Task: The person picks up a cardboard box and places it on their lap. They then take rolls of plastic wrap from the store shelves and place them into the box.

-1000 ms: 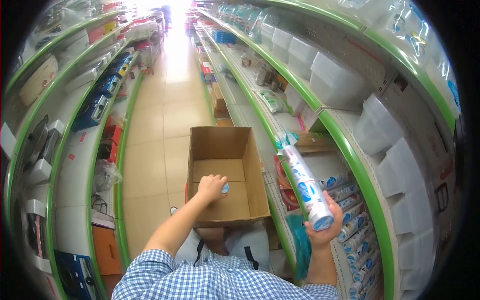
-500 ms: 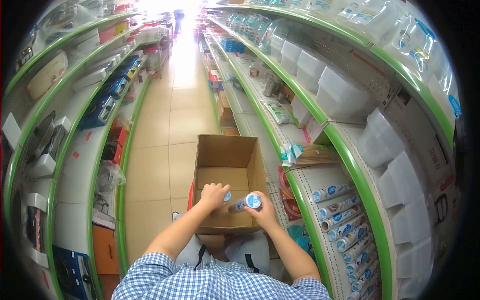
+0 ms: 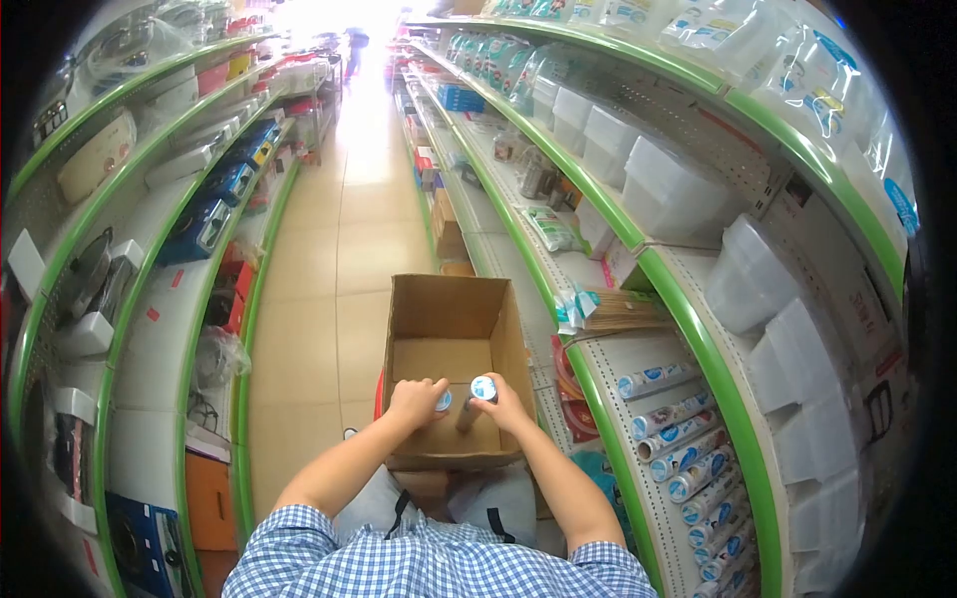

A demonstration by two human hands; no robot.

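An open cardboard box (image 3: pixel 449 361) stands in front of me, and both my hands are over its near half. My left hand (image 3: pixel 415 403) is closed around a roll whose round blue-and-white end (image 3: pixel 443 401) shows beside the fingers; the rest of that roll is hidden. With my right hand (image 3: pixel 505 407) I grip a second roll (image 3: pixel 482 388) near its blue-and-white top end. Its greyish body slants down into the box, nearly upright. The two rolls are a small gap apart.
On the right shelf lie several similar rolls (image 3: pixel 700 470), with clear plastic bins (image 3: pixel 681 189) above them. A bundle of brown sticks (image 3: pixel 628 311) lies farther along that shelf. The left shelf (image 3: pixel 147 329) carries boxed goods and pans. A tiled aisle floor (image 3: pixel 304 344) runs ahead.
My right hand has moved left and slightly up with its roll, which now stands more upright. My left hand has shifted slightly left with its roll.
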